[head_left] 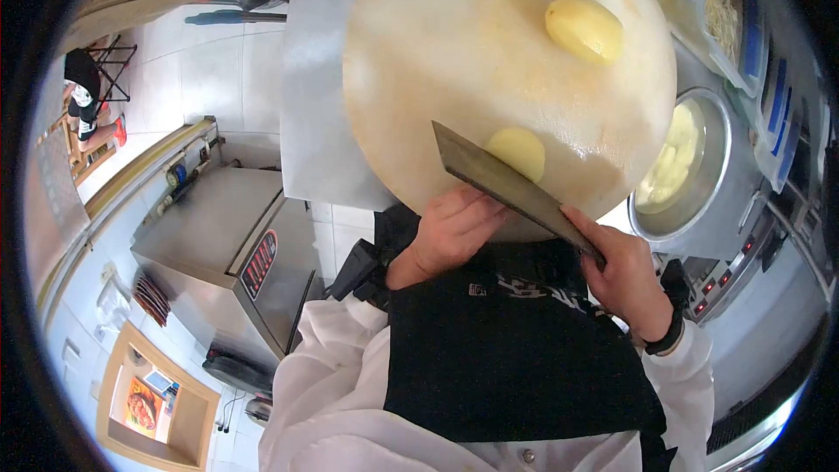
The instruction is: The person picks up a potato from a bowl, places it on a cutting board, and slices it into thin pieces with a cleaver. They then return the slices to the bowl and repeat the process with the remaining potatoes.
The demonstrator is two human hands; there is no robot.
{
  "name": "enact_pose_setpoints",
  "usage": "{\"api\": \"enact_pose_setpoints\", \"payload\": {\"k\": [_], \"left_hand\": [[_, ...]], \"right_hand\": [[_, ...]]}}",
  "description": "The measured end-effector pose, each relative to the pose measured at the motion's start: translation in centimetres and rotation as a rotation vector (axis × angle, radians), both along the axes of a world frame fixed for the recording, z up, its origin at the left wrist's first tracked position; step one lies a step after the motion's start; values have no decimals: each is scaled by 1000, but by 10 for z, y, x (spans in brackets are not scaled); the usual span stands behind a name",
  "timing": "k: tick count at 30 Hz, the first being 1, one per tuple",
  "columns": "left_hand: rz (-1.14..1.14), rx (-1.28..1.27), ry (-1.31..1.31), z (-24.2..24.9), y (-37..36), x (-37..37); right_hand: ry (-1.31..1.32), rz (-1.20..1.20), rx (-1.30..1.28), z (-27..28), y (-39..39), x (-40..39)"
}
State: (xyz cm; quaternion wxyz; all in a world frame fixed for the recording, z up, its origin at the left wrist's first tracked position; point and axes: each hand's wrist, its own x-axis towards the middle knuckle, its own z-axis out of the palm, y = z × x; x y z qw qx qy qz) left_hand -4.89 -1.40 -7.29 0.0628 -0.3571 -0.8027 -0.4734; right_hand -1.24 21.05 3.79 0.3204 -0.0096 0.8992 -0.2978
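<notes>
My right hand [625, 275] is wrapped around the handle end of a cleaver [516, 188]. The dark blade slants across the near edge of a round cutting board [402, 61]. Close against the blade's near side are the curled fingers of my left hand [459, 223]; whatever lies under them is hidden. On the blade's far side a pale yellow, cut-looking piece of potato [517, 153] lies on the board, partly covered by the blade. A whole peeled potato [584, 30] rests farther back on the right.
A metal pot [638, 220] of peeled potatoes in liquid stands right of the board. Clear containers with blue edges [760, 44] line the far right. A steel appliance [210, 249] stands on the left. A seated person's leg [100, 135] shows at far left.
</notes>
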Motion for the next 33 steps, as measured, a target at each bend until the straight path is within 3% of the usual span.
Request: {"api": "enact_pose_setpoints", "payload": {"k": [4,6,9,13,15,18,22,28,30,33], "left_hand": [[18,-5,24,-7,1,9],[-28,38,-291,-35,-6,39],[-54,61,-404,-47,-9,51],[-2,66,-391,-26,-5,32],[-37,3,-47,-5,-7,10],[6,-26,8,2,-2,3],[18,-37,8,0,-2,7],[-19,80,-204,-14,-5,19],[-39,-1,-28,-1,-7,6],[-26,6,-28,3,-4,3]], "right_hand": [[46,-61,-72,6,6,11],[-39,-7,-6,31,4,4],[-124,37,70,46,-3,1],[-115,26,73,40,-8,-1],[-61,0,42,16,-13,-1],[31,-41,-16,1,-10,2],[13,-72,-37,15,-6,8],[-164,-9,101,51,-15,-4],[-100,3,94,34,-20,-5],[-6,-14,51,7,-20,-2]]}}
